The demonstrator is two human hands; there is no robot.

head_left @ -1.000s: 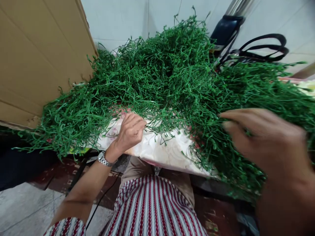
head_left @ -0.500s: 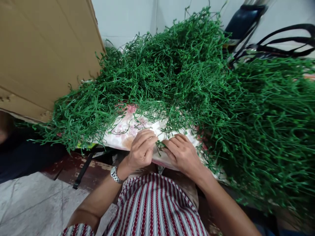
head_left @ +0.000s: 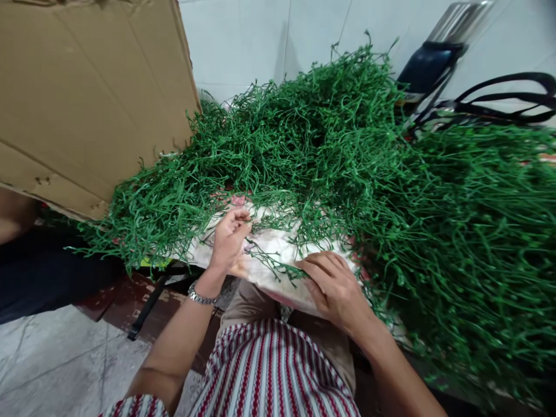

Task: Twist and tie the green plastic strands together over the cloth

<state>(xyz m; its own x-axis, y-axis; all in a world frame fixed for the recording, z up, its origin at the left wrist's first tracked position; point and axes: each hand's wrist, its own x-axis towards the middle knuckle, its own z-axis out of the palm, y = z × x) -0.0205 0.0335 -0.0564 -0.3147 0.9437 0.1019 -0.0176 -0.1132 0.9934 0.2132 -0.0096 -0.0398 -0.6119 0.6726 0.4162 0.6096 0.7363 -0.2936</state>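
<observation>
Green stems with small buds lie in a large tangled pile over a floral cloth surface. My right hand is closed on a small green sprig, whose thin branches reach left across the cloth. Over the cloth's left part, my left hand has its fingers curled together near a few thin stems; what they hold, if anything, is too small to name. A metal watch is on my left wrist.
A large cardboard box stands at the left. Behind the pile at the right are a dark blue bottle and black straps. Another person's arm and dark clothing show at the left edge.
My left hand has moved left and up, away from my right hand. The sprig at my right hand now shows stretched out between them. The view has tilted slightly upward.
</observation>
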